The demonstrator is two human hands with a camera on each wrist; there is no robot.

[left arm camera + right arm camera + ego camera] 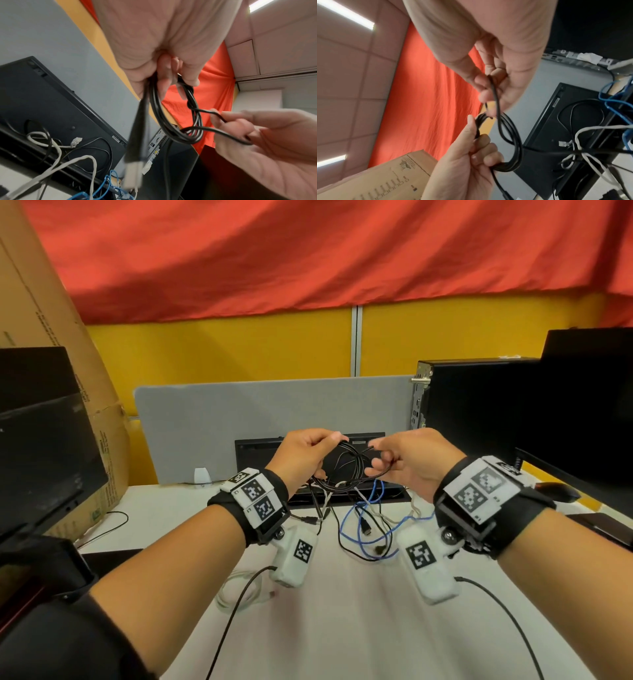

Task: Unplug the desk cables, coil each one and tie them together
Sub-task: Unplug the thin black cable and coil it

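- The left hand (pixel 301 453) grips a coiled black cable (pixel 346 470) above the white surface (pixel 342 628); its fingers curl round the bundled loops.
- The right hand (pixel 411 460) pinches a loose strand of the same cable between thumb and fingers, just beside the coil.
- On the surface below the hands lie a blue cable (pixel 363 529), a white cable (pixel 387 515) and more black ones, tangled near a black tray (pixel 274 450).
- Writing: the cardboard box (pixel 51 337) at left carries print, too blurred to read. The wrist bands (pixel 255 498) bear black-and-white square codes, no words.
- The left wrist view alone shows the coil's plug (pixel 133 174) hanging down, blurred, and the strand wrapped once round the loops.
- The right wrist view alone shows a line drawing on the box (pixel 399 180) and ceiling lights (pixel 346 14).
- The head view alone shows the monitors (pixel 41 446) at each side, the computer case (pixel 472 405) and a grey divider (pixel 239 412).
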